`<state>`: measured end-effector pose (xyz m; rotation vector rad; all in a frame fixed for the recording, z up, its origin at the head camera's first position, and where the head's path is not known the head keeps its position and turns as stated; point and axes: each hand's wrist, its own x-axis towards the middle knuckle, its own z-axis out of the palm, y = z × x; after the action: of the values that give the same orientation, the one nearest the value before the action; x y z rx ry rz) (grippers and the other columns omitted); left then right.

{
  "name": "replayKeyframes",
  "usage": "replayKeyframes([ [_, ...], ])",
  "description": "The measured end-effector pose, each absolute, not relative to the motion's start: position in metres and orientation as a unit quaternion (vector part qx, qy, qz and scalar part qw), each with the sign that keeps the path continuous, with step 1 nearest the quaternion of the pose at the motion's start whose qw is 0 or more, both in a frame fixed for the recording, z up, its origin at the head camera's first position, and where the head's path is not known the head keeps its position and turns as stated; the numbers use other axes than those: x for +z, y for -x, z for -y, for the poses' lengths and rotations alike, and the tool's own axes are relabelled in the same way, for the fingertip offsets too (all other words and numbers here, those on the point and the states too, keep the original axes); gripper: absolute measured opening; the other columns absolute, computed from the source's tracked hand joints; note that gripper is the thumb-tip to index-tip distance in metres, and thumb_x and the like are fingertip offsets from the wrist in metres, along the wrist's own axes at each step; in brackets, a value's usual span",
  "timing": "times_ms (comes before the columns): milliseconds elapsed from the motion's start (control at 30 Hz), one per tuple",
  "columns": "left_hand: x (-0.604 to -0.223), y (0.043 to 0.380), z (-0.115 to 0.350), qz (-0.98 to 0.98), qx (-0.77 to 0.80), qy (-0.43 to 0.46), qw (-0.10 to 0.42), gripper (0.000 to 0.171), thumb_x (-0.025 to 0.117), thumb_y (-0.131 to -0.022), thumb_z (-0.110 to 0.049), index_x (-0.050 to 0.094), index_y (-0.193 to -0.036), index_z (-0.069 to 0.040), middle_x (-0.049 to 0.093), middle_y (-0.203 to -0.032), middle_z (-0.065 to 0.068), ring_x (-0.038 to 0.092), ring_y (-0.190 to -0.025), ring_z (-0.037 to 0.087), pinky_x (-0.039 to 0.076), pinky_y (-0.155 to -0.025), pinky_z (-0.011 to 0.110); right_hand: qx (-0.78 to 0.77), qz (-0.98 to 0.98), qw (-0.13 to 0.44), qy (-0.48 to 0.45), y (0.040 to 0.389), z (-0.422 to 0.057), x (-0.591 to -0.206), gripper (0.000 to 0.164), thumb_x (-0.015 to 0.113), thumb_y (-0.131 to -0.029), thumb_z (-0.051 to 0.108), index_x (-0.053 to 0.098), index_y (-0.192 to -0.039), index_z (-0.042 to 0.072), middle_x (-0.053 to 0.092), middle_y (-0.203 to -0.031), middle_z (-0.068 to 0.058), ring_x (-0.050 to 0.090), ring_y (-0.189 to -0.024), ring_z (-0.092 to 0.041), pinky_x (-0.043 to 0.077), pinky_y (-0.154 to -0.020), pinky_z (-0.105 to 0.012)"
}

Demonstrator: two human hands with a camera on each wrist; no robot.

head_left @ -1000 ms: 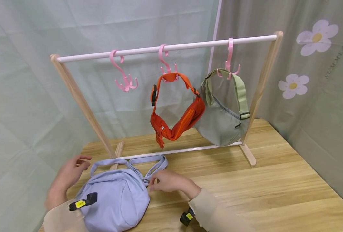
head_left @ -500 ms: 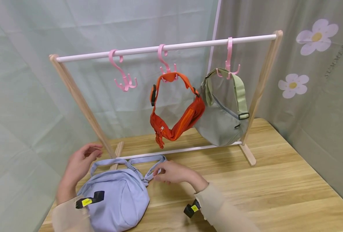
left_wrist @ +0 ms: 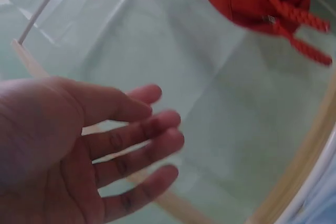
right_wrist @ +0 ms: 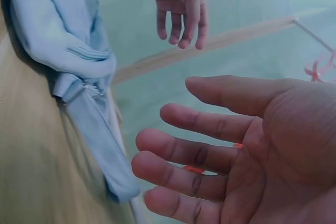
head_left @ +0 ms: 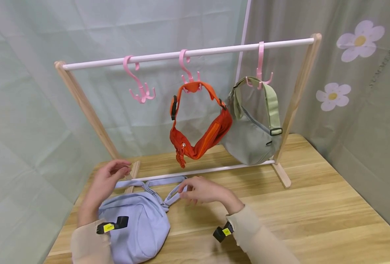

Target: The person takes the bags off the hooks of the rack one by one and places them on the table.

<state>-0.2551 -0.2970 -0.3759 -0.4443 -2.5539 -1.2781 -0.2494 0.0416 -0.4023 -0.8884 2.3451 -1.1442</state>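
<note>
A light blue bag (head_left: pixel 139 223) lies on the table, its straps spread toward the foot of the rack. My left hand (head_left: pixel 107 179) hovers over the bag's upper left strap, fingers loosely bent around nothing; the left wrist view shows the bare palm and relaxed fingers (left_wrist: pixel 142 135). Above the looped strap (head_left: pixel 173 196) at the bag's right is my right hand (head_left: pixel 203 190), its fingertips overlapping the strap in the head view. In the right wrist view that hand (right_wrist: pixel 226 150) has spread fingers and holds nothing, with the blue strap (right_wrist: pixel 100 145) beyond them.
A rack with a white top rail (head_left: pixel 221 51) and wooden legs stands behind. From its pink hooks hang a red-orange waist bag (head_left: pixel 211 137) and a grey-green bag (head_left: pixel 251 143). The leftmost pink hook (head_left: pixel 143 95) bears nothing. Curtains (head_left: pixel 33 110) enclose the table (head_left: pixel 313 212).
My left hand has moved right and toward the rack, now over the bag's strap. The right hand has lifted away from the bag's right side, drifting right and toward the rack. The bag stays put.
</note>
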Motion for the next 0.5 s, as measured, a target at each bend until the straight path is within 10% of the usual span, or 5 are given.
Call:
replayKeyframes([
  [300, -0.371, 0.258, 0.276, 0.831, -0.511, 0.181, 0.128, 0.024, 0.056, -0.107, -0.004, 0.063, -0.126, 0.009, 0.071, -0.102, -0.007, 0.068, -0.09, 0.005, 0.057, -0.081, 0.019, -0.418, -0.826, 0.176, 0.336, 0.252, -0.059, -0.39, 0.022, 0.063, -0.105, 0.02, 0.07, -0.122, 0.009, 0.066, -0.085, -0.001, 0.068, -0.079, -0.035, 0.053, -0.062, -0.027],
  [500, -0.366, 0.255, 0.261, 0.806, -0.546, 0.185, 0.137, 0.025, 0.056, -0.107, -0.005, 0.061, -0.126, 0.01, 0.071, -0.104, -0.003, 0.069, -0.092, 0.008, 0.056, -0.083, 0.019, -0.406, -0.832, 0.146, 0.348, 0.249, -0.078, -0.373, 0.027, 0.064, -0.105, 0.023, 0.068, -0.129, 0.011, 0.072, -0.102, -0.002, 0.068, -0.087, -0.02, 0.055, -0.075, -0.03],
])
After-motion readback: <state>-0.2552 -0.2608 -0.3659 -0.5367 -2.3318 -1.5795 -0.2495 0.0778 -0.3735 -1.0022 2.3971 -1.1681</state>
